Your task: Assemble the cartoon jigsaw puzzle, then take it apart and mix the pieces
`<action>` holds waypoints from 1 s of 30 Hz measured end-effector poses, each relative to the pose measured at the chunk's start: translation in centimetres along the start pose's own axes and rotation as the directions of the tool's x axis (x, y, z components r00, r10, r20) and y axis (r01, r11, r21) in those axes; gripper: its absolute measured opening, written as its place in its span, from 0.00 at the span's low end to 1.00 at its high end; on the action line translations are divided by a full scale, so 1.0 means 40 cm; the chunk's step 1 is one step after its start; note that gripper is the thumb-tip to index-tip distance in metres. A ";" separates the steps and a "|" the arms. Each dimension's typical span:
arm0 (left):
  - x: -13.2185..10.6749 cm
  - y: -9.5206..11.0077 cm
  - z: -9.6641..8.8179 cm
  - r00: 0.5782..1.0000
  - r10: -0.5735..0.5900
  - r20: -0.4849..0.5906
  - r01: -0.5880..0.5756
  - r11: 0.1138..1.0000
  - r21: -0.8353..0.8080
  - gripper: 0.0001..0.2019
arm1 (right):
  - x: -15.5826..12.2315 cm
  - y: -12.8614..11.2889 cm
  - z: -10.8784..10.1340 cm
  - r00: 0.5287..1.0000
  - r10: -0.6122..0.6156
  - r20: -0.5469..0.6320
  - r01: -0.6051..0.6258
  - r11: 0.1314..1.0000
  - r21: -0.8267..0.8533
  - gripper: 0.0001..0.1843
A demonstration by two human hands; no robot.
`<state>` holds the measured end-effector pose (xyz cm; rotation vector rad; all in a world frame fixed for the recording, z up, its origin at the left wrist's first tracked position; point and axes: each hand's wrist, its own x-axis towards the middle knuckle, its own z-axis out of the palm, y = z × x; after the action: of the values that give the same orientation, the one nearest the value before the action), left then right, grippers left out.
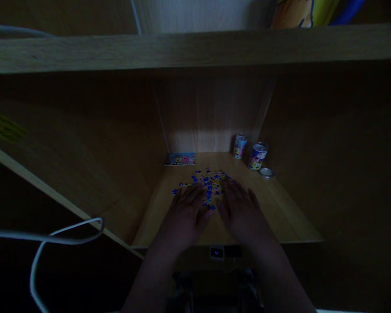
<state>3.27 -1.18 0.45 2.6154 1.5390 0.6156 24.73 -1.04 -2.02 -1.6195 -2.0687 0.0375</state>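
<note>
Small jigsaw puzzle pieces (210,188), mostly blue with some yellow and pink, lie in a loose spread on the wooden shelf board (286,217). Over the left side of the spread rests my left hand (188,213), palm down with its fingers stretched forward and thumb apart. My right hand (239,206) lies flat at the right side of the pieces, fingers also extended. Both sets of fingertips reach the edges of the spread, and some pieces may be hidden under them. The scene is dim.
A colourful cartoon card (181,159) is at the back left. Two printed cans, one smaller (240,146) and one larger (257,156), stand back right beside a round lid (266,173). An upper shelf (195,50) crosses overhead. A white cable (68,239) hangs at left.
</note>
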 end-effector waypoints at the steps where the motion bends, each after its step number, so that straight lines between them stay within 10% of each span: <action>1: 0.001 -0.001 0.003 1.000 -0.028 0.002 0.028 1.000 0.010 0.27 | 0.000 -0.007 0.000 0.999 -0.038 0.021 0.038 0.999 0.014 0.34; 30: -0.008 0.005 0.021 0.947 -0.284 -0.152 0.310 0.933 0.186 0.29 | -0.008 -0.040 0.006 0.999 0.016 -0.051 -0.020 0.997 -0.080 0.30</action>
<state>3.60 -1.43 -0.38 2.4396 2.0914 0.6286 23.24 -1.74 -1.83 -1.6696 -2.0415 -0.0813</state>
